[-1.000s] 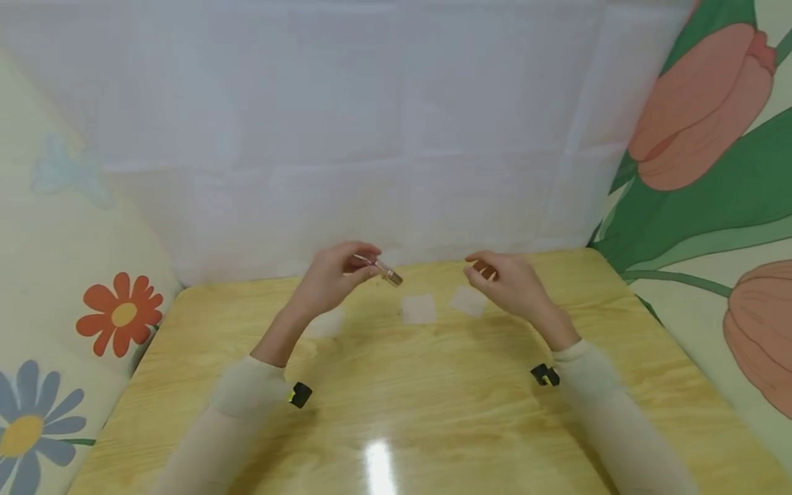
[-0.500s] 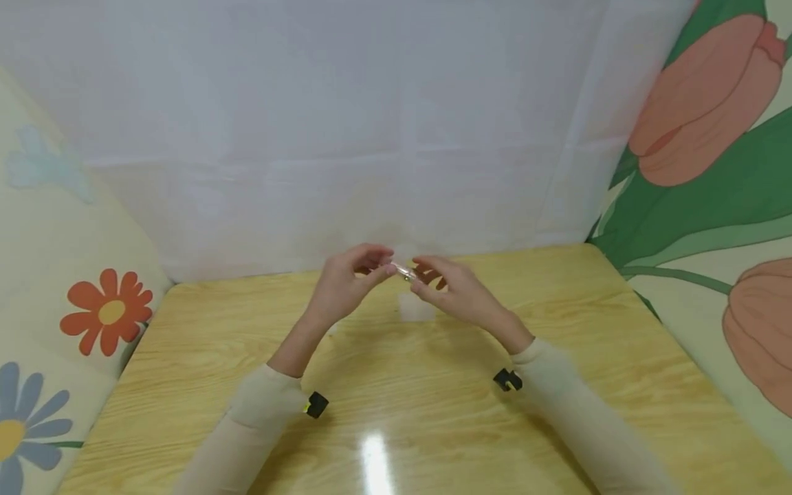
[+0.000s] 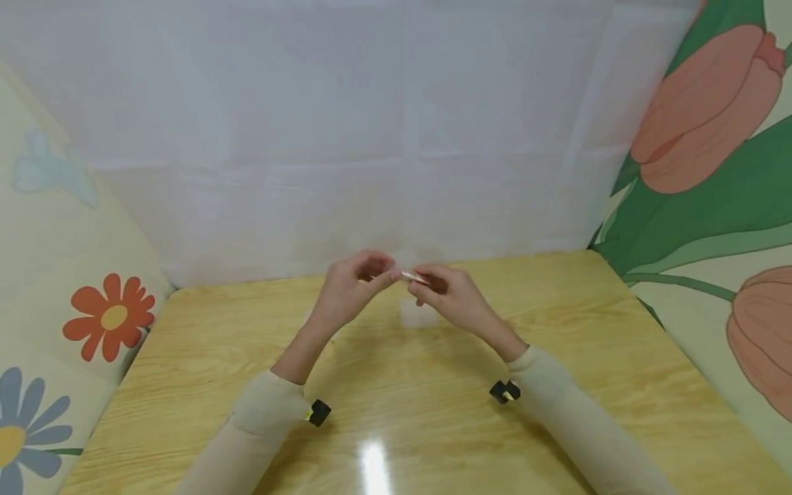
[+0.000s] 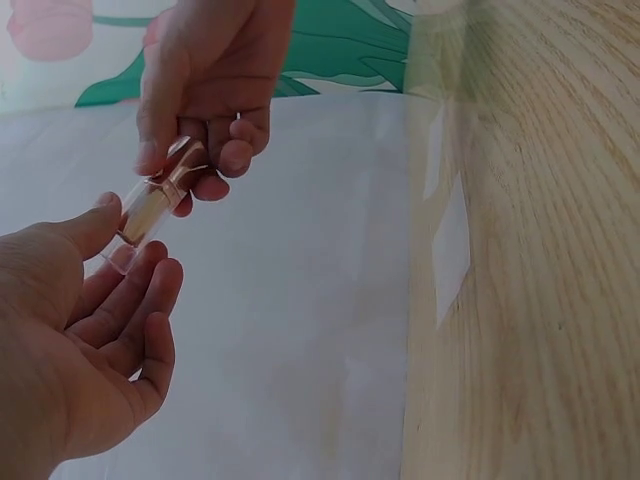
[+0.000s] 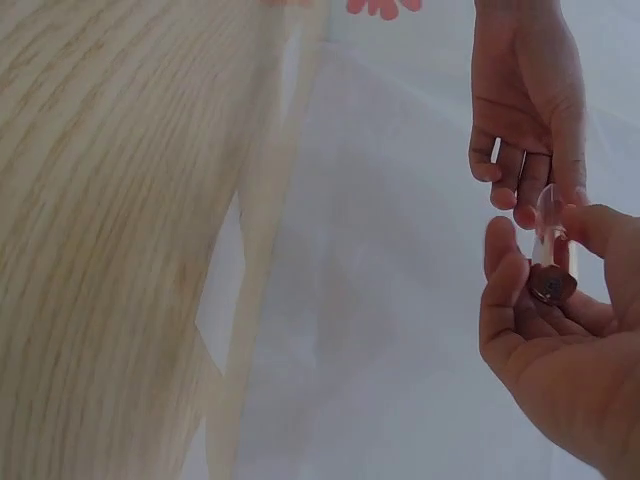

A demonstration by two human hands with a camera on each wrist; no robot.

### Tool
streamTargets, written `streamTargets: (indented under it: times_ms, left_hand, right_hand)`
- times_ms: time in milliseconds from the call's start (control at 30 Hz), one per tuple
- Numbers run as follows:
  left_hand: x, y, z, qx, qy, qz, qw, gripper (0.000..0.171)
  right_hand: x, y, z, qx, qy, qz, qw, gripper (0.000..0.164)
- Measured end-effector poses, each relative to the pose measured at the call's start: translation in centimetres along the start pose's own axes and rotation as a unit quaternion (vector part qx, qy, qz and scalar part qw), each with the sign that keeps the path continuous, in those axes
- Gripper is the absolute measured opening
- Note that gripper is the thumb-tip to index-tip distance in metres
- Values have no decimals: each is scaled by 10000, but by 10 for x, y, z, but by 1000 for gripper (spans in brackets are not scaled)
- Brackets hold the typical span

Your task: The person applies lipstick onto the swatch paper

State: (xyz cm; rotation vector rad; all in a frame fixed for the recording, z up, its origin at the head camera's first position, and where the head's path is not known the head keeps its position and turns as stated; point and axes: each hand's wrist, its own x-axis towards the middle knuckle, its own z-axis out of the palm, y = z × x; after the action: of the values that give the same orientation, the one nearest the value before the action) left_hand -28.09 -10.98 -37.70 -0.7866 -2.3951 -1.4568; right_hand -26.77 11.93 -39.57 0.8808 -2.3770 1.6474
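Observation:
A slim lipstick tube (image 3: 413, 276) is held above the table between both hands. My left hand (image 3: 349, 292) pinches its clear end between thumb and fingers. My right hand (image 3: 454, 299) grips the brown end. In the left wrist view, the lipstick tube (image 4: 148, 208) shows a gold middle inside a clear sleeve, with the brown part partly covered by the right fingers. From the right wrist, the round brown base of the lipstick tube (image 5: 553, 283) faces the camera, and the clear end points toward the left hand (image 5: 530, 105).
A white paper square (image 3: 419, 314) lies on the wooden table (image 3: 396, 385) below the hands. Several paper pieces show along the table in the wrist views, such as one white square (image 5: 222, 285). A white cloth (image 3: 396, 137) hangs behind the table's back edge. Flower-painted walls stand on both sides.
Both hands have come together from apart, the right moving left and the left slightly right. The brown part in the right hand now meets the clear tube in the left.

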Motion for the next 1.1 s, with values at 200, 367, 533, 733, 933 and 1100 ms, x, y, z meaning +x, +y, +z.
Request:
streamTargets:
  times_ms: [200, 367, 533, 733, 933, 1100]
  left_hand:
    - [-3, -1, 0, -17, -71, -49, 10000, 31]
    - [-7, -2, -2, -44, -92, -56, 9999, 28]
    - [-6, -1, -1, 67, -86, 43, 9999, 26]
    - [-5, -1, 0, 71, 137, 192, 9997, 26]
    - [-6, -1, -1, 13, 118, 173, 9998, 25]
    - [-6, -1, -1, 120, -35, 186, 9997, 28]
  right_hand:
    - [-2, 0, 3, 380, 162, 113, 9991, 25]
    - [-4, -5, 5, 463, 88, 134, 9988, 25]
    - [-4, -3, 7, 275, 357, 105, 9989, 27]
    - [-2, 1, 9, 224, 621, -92, 9978, 31]
    - [-3, 0, 8, 119, 507, -170, 9985, 28]
    - [-4, 1, 7, 7, 432, -183, 9989, 24]
